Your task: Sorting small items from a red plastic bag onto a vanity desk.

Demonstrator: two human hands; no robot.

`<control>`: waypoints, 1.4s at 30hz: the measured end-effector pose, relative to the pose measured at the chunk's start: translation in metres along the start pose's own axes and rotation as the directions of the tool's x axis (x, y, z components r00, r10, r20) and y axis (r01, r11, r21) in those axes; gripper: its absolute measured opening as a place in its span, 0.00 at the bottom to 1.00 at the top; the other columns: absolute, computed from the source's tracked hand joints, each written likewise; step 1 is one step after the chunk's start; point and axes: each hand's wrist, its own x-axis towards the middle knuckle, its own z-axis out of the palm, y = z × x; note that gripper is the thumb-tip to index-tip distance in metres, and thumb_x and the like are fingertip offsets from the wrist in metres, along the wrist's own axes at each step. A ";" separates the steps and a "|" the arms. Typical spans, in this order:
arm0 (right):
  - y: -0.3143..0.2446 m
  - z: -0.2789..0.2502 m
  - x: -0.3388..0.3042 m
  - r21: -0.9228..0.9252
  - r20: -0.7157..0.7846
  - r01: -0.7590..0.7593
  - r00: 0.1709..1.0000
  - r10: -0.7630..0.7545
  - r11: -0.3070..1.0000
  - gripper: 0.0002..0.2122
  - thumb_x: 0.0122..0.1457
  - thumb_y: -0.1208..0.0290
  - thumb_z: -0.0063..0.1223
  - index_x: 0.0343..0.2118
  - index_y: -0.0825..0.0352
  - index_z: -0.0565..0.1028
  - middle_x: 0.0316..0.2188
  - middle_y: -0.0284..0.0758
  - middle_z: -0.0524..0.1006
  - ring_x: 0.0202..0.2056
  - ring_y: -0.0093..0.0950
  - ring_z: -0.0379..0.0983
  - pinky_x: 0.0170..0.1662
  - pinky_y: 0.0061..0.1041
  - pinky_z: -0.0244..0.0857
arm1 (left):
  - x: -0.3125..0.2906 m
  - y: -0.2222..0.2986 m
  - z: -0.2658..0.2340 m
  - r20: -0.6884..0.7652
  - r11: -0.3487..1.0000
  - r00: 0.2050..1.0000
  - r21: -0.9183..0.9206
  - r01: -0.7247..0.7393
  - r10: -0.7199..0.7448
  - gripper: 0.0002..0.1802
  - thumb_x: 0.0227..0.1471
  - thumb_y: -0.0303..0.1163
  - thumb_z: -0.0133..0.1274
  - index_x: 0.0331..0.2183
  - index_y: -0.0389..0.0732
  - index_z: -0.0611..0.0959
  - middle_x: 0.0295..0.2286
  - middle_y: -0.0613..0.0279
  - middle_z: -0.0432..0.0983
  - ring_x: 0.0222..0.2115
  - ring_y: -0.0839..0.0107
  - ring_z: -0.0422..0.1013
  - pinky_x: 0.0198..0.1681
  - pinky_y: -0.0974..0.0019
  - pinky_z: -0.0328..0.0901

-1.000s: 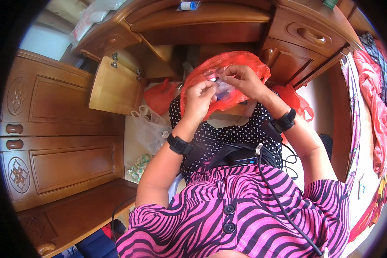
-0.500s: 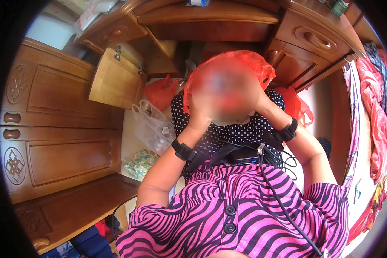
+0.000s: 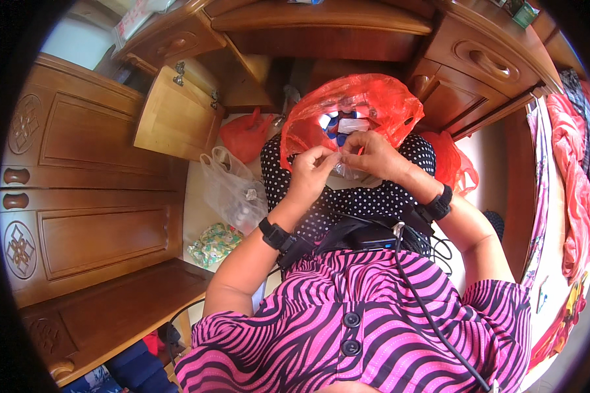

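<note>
A red plastic bag (image 3: pixel 393 105) lies wide open across my lap. Inside it are several small blue-and-white items (image 3: pixel 330 122) and a white rectangular packet (image 3: pixel 354 125), whose kinds I cannot make out. My left hand (image 3: pixel 310 171) and my right hand (image 3: pixel 378 156) meet at the bag's near side, thumbs and fingertips pinched together. Between them hangs a small clear plastic bag (image 3: pixel 347 171), mostly covered by the fingers. Both wrists wear black straps.
To the left, a cabinet door (image 3: pixel 177 111) hangs open near a translucent plastic bag (image 3: pixel 233 190) and a flowered cloth bundle (image 3: pixel 214 245). More red bags (image 3: pixel 242 136) sit on the floor. A wooden desk (image 3: pixel 321 16) stands ahead. Clothes (image 3: pixel 566 164) hang at right.
My hands have drawn closer together, now meeting at the near side of the red bag. What they held earlier is blurred. The bag remains on my lap.
</note>
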 end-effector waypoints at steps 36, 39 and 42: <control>0.033 0.000 0.074 -0.763 0.018 0.229 0.942 -0.335 0.605 0.12 0.50 0.72 0.51 0.39 0.60 0.76 0.42 0.40 0.72 0.49 0.40 0.68 0.47 0.39 0.68 | 0.005 0.022 -0.030 -0.130 0.782 0.977 0.620 -0.055 0.172 0.08 0.47 0.33 0.58 0.24 0.39 0.79 0.21 0.54 0.77 0.22 0.58 0.74 0.26 0.59 0.66; 0.034 -0.002 0.068 -0.782 -0.006 0.171 0.960 -0.281 0.599 0.12 0.49 0.73 0.51 0.39 0.60 0.77 0.46 0.40 0.71 0.49 0.40 0.68 0.48 0.39 0.68 | 0.010 0.018 -0.025 -0.094 0.726 0.976 0.684 -0.079 0.194 0.08 0.47 0.33 0.58 0.25 0.39 0.80 0.21 0.54 0.78 0.21 0.60 0.74 0.26 0.60 0.67; 0.042 0.008 0.072 -0.835 0.093 0.310 0.894 -0.438 0.455 0.12 0.49 0.72 0.51 0.38 0.63 0.78 0.47 0.40 0.71 0.49 0.40 0.68 0.48 0.36 0.68 | 0.015 0.013 -0.021 -0.067 0.690 0.978 0.718 -0.090 0.198 0.08 0.46 0.33 0.58 0.25 0.39 0.80 0.22 0.54 0.78 0.23 0.60 0.75 0.27 0.60 0.67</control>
